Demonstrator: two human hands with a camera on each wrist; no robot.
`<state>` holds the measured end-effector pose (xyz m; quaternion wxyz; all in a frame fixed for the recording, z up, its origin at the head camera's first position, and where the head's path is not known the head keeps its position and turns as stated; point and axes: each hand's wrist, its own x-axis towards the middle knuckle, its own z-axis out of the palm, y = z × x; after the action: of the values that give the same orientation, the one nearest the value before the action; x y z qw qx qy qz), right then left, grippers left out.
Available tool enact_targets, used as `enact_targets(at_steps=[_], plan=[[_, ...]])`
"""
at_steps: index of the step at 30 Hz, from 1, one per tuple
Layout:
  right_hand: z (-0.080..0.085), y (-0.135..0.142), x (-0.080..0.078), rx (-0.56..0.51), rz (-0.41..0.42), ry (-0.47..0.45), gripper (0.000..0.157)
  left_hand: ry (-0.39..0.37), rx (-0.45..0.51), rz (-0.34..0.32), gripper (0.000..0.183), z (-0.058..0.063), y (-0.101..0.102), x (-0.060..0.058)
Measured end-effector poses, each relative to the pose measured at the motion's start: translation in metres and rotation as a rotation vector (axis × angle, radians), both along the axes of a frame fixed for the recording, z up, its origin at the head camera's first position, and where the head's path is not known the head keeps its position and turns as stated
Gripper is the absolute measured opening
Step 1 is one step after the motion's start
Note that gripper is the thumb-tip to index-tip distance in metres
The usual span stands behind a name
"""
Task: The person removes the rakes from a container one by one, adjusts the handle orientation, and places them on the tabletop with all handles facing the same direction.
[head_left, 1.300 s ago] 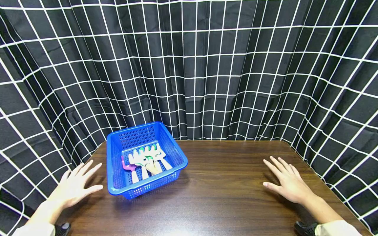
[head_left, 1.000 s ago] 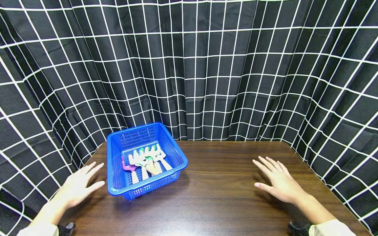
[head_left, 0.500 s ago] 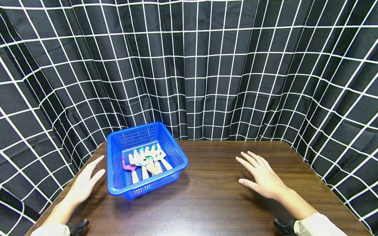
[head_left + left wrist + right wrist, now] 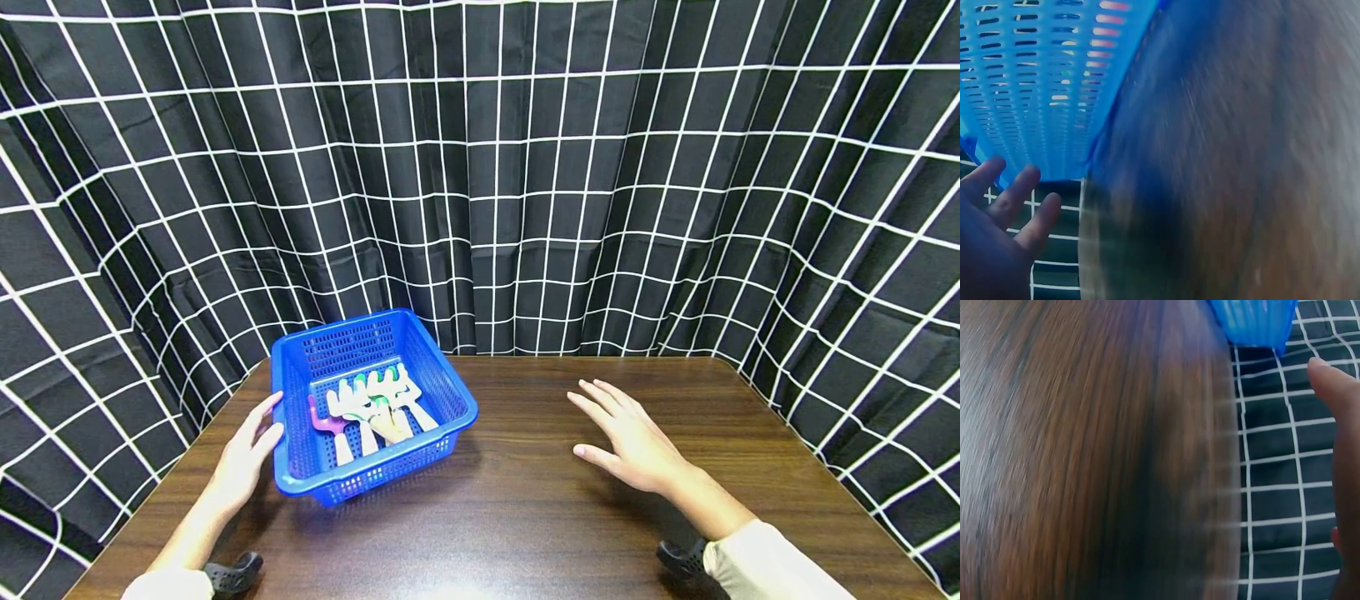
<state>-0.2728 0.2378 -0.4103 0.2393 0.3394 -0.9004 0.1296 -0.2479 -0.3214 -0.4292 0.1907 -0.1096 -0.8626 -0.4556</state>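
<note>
A blue plastic basket with slotted walls stands on the left part of the table. In it lie several pale-handled tools with forked or Y-shaped heads, some with green parts; one at the left has a pink head. My left hand is at the basket's left rim, fingertips right at the edge, fingers extended and thumb apart. In the left wrist view, spread fingers show beside the slotted wall. My right hand hovers over the table right of the basket, fingers spread and holding nothing.
The brown wooden table reaches back to a black curtain with a white grid, which also hangs along both sides. Dark wrist straps sit at the cuffs.
My left hand has moved right and forward to the basket's rim. My right hand has moved left across the table toward the basket. The basket and its contents have stayed put.
</note>
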Motion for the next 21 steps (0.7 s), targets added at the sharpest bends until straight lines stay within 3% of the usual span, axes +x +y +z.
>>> enact_targets(at_steps=[6, 17, 21], plan=[[0.001, -0.019, -0.002, -0.046, 0.025, -0.048, 0.072, 0.007, 0.118, -0.020, 0.046, 0.000, 0.005, -0.003], [0.005, -0.060, -0.002, -0.298, 0.124, -0.194, 0.063, -0.055, 0.220, 0.039, 0.055, 0.005, 0.008, -0.008], [0.007, -0.073, -0.002, -0.346, 0.150, -0.229, 0.063, -0.079, 0.235, 0.068, 0.056, 0.005, 0.010, -0.009]])
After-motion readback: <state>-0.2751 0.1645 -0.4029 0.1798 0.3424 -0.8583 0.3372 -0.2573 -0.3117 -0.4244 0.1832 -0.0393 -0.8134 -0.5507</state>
